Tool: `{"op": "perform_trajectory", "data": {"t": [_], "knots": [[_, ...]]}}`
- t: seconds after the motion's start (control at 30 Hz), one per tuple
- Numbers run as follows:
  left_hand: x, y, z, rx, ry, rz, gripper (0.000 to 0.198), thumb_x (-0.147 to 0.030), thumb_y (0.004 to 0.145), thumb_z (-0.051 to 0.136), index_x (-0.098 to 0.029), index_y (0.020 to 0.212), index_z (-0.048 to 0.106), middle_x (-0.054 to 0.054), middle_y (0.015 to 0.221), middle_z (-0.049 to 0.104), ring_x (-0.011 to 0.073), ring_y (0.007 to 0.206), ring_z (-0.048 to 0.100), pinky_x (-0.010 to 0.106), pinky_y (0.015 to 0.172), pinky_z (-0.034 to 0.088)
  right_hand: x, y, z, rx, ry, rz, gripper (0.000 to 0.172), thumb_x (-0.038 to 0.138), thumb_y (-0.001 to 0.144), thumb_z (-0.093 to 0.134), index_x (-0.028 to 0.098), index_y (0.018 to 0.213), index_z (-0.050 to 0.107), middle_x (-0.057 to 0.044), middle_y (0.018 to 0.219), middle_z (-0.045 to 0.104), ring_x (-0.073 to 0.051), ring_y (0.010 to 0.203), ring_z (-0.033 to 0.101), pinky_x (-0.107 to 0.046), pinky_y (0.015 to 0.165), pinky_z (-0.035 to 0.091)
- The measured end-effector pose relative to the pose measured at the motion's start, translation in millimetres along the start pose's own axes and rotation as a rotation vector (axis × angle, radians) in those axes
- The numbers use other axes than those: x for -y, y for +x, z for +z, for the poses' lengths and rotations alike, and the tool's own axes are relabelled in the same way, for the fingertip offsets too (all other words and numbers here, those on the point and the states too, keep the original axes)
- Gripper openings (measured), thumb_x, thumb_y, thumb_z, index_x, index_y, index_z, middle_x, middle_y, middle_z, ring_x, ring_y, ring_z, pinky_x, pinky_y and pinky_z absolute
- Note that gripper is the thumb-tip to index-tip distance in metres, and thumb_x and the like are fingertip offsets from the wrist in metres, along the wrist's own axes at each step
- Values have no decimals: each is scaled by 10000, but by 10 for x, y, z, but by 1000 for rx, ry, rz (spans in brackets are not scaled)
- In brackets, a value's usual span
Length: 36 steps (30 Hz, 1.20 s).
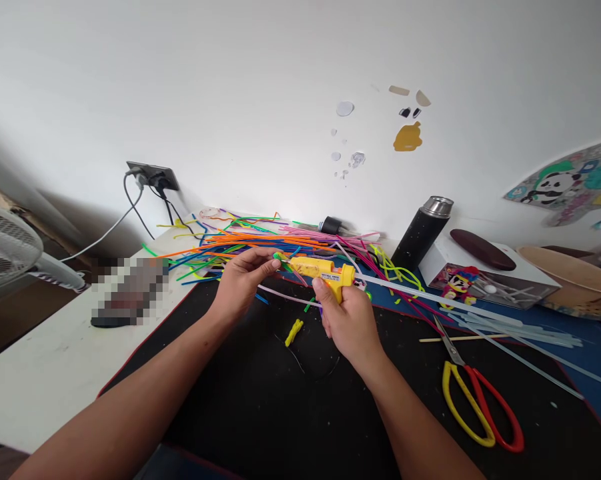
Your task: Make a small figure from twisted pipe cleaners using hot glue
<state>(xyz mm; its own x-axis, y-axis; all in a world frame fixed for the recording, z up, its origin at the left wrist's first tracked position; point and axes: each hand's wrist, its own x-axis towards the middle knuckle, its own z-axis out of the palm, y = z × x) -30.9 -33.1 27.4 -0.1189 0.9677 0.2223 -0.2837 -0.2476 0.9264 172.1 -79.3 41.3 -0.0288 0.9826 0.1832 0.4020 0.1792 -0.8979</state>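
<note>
In my right hand [347, 320] is a yellow hot glue gun [320, 268], its nozzle pointing left and a long pale glue stick [410, 288] running out of its back. My left hand [245, 280] pinches a small green piece of pipe cleaner [279, 257] right at the nozzle tip. The fingers partly cover that piece, so its full shape is hidden. Below the two hands, a small yellow twisted pipe-cleaner piece [294, 332] lies on the black mat [260, 407] beside a thin dark wire.
Colourful pipe cleaners [230, 241] are heaped along the wall. Scissors [475, 400] with yellow and red handles lie at right near loose glue sticks [535, 331]. A black thermos [423, 230], a white box [485, 267] and a small colourful figure [459, 287] stand behind. A fan [15, 243] is at left.
</note>
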Motion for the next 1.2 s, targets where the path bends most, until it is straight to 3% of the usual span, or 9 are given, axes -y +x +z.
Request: {"op": "perform_trajectory", "data": {"t": [1.2], "knots": [[3,20,-34,-5,-64,0,267,-305,688,932,-207,907,816,31,826,771,161,740,698,277,720,587,-1,16,-19,-4,30,34,621,758,927,520,253,570,460,25,379,453,-149,383,461,-290,439,366]]}}
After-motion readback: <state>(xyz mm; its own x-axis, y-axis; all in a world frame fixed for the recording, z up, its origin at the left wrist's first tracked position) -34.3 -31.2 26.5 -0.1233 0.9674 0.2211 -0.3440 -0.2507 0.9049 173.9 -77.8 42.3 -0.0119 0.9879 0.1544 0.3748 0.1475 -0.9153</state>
